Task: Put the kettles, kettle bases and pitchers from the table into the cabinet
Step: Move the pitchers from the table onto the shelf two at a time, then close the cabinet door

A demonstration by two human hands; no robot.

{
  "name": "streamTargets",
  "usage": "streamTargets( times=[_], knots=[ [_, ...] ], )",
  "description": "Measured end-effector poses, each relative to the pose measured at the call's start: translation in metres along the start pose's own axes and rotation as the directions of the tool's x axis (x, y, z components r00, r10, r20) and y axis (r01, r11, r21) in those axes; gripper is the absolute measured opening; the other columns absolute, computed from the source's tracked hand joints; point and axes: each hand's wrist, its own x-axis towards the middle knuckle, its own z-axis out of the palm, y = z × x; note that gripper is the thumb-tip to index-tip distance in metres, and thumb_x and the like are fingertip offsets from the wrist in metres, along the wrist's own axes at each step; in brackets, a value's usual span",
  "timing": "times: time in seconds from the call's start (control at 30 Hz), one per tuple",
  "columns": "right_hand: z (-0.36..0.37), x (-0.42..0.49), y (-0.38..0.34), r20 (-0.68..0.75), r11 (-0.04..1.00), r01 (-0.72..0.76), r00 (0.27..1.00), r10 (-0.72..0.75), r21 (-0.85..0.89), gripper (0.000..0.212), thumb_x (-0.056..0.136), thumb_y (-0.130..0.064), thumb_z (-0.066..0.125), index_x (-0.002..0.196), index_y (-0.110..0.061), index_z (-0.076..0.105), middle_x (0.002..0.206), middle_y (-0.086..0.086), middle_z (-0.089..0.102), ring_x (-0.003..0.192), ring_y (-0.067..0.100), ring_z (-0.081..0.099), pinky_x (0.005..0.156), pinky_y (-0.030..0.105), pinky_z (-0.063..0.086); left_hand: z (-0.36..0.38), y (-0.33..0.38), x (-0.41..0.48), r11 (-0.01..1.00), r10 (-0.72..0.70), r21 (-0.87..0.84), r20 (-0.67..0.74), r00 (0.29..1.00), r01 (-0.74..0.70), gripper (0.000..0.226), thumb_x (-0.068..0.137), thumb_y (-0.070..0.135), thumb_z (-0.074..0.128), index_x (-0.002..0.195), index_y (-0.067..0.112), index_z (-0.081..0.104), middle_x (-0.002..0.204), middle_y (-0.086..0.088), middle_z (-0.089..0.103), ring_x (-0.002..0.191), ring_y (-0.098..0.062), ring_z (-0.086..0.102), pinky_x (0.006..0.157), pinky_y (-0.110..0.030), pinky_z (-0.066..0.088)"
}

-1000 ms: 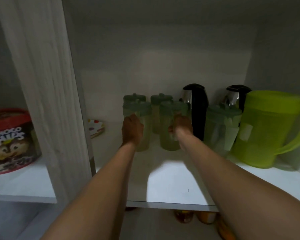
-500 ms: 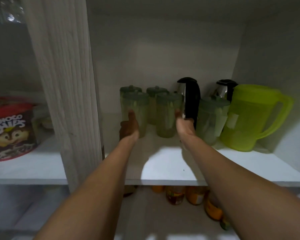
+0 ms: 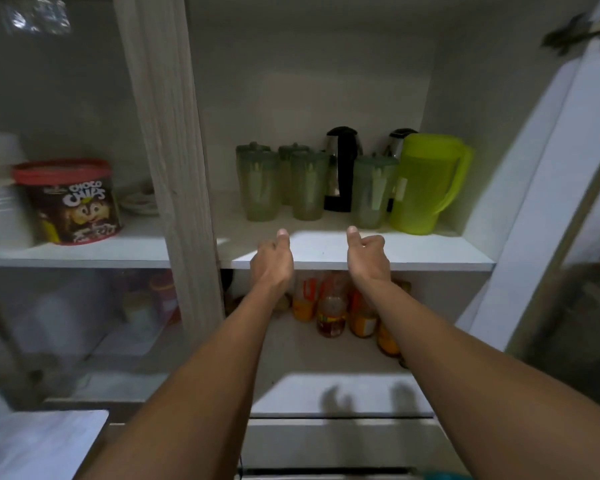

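I log left hand [image 3: 272,263] and right hand [image 3: 366,258] empty, fingers loosely curled, mid-frame at the shelf [image 3: 430,252] edge. Beyond: lidded pitchers [image 3: 262,187], probably light, slick plastic; grip the green pitcher [image 3: 423,188] by its handle. Kettles [image 3: 342,168] rearmost.

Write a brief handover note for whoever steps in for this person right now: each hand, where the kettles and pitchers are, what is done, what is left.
Left hand: open, empty, at the front edge of the shelf.
Right hand: open, empty, beside it.
On the shelf: five small pitchers at the left and front, two kettles behind, lime pitcher at the right.
Done: those eight stand upright on the shelf.
Left: no separate kettle bases seen on the shelf. What remains on the table cannot be told from here, so check it.
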Motion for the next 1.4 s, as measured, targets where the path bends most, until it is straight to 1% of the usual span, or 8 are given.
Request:
streamTargets(
  times=[0.27, 0.4, 0.53, 0.67, 0.97, 1.03, 1.27, 1.4],
  knots=[
    [-0.106, -0.090, 0.002, -0.256, 0.998, 0.046, 0.965, -0.052, -0.030, 0.051, 0.098, -0.053, 0.038, 0.126, -0.011, 0.045, 0.130, 0.017, 0.055, 0.120, 0.035, 0.051, 0.089, 0.037, 0.037, 0.020, 0.026, -0.100, 0.982, 0.174, 0.047, 0.146, 0.974, -0.182, 0.051, 0.104, 0.039, 0.031, 0.124, -0.001, 0.054, 0.129, -0.021, 0.059, 0.117, -0.038, 0.054, 0.084, -0.037, 0.037],
    [-0.169, -0.152, 0.021, -0.415, 0.991, -0.002, 0.908, -0.053, -0.131, 0.049, 0.098, -0.053, 0.037, 0.125, -0.013, 0.045, 0.129, 0.018, 0.054, 0.119, 0.038, 0.049, 0.095, 0.042, 0.040, 0.044, 0.032, -0.178, 0.960, 0.258, 0.026, 0.305, 0.917, -0.279, 0.040, 0.104, 0.034, 0.035, 0.119, 0.003, 0.056, 0.127, -0.022, 0.060, 0.118, -0.038, 0.054, 0.092, -0.038, 0.041],
    [-0.243, -0.209, 0.036, -0.571, 0.968, -0.081, 0.818, -0.073, -0.239, 0.049, 0.097, -0.055, 0.034, 0.124, -0.015, 0.046, 0.130, 0.016, 0.051, 0.120, 0.036, 0.046, 0.098, 0.047, 0.038, 0.069, 0.046, -0.265, 0.923, 0.365, -0.043, 0.421, 0.831, -0.383, 0.032, 0.102, 0.032, 0.040, 0.111, 0.007, 0.058, 0.118, -0.017, 0.064, 0.112, -0.035, 0.056, 0.082, -0.033, 0.037],
    [-0.321, -0.254, 0.044, -0.725, 0.941, -0.190, 0.684, -0.077, -0.280, 0.049, 0.098, -0.052, 0.036, 0.128, -0.016, 0.045, 0.133, 0.014, 0.048, 0.121, 0.036, 0.045, 0.098, 0.051, 0.041, 0.100, 0.064, -0.349, 0.901, 0.411, -0.111, 0.527, 0.744, -0.419, 0.030, 0.100, 0.032, 0.048, 0.119, 0.009, 0.055, 0.118, -0.009, 0.062, 0.099, -0.023, 0.056, 0.076, -0.030, 0.037],
    [-0.466, -0.302, 0.069, -0.939, 0.911, -0.319, 0.301, -0.164, -0.262, 0.049, 0.091, -0.045, 0.054, 0.126, -0.013, 0.041, 0.133, 0.018, 0.042, 0.120, 0.039, 0.045, 0.096, 0.053, 0.040, 0.193, 0.104, -0.504, 0.863, 0.463, -0.214, 0.697, 0.547, -0.458, 0.089, 0.080, 0.038, 0.078, 0.148, 0.010, 0.026, 0.149, -0.013, 0.036, 0.127, -0.032, 0.049, 0.099, -0.039, 0.050],
    [-0.495, -0.301, 0.074, -0.943, 0.932, -0.296, 0.314, -0.113, -0.210, 0.059, 0.089, -0.046, 0.058, 0.132, -0.013, 0.035, 0.137, 0.018, 0.040, 0.123, 0.038, 0.045, 0.098, 0.052, 0.041, 0.211, 0.115, -0.530, 0.859, 0.469, -0.237, 0.719, 0.512, -0.454, 0.102, 0.080, 0.037, 0.079, 0.153, 0.011, 0.014, 0.157, -0.013, 0.021, 0.138, -0.032, 0.039, 0.104, -0.040, 0.044],
    [-0.531, -0.285, 0.087, -0.800, 0.965, -0.186, 0.599, -0.039, -0.186, 0.071, 0.088, -0.044, 0.062, 0.142, -0.011, 0.029, 0.131, 0.015, 0.057, 0.115, 0.039, 0.058, 0.093, 0.044, 0.049, 0.258, 0.136, -0.559, 0.836, 0.485, -0.204, 0.707, 0.514, -0.509, 0.122, 0.073, 0.040, 0.084, 0.155, 0.009, -0.001, 0.160, -0.014, 0.006, 0.141, -0.035, 0.031, 0.109, -0.043, 0.041],
    [-0.520, -0.288, 0.086, -0.814, 0.967, -0.160, 0.577, -0.070, -0.196, 0.061, 0.089, -0.042, 0.062, 0.134, -0.010, 0.036, 0.130, 0.013, 0.056, 0.113, 0.036, 0.059, 0.085, 0.042, 0.048, 0.260, 0.130, -0.562, 0.869, 0.452, -0.202, 0.692, 0.562, -0.451, 0.106, 0.085, 0.027, 0.073, 0.155, 0.010, -0.005, 0.163, -0.011, 0.000, 0.146, -0.034, 0.024, 0.115, -0.046, 0.034]
  ],
)
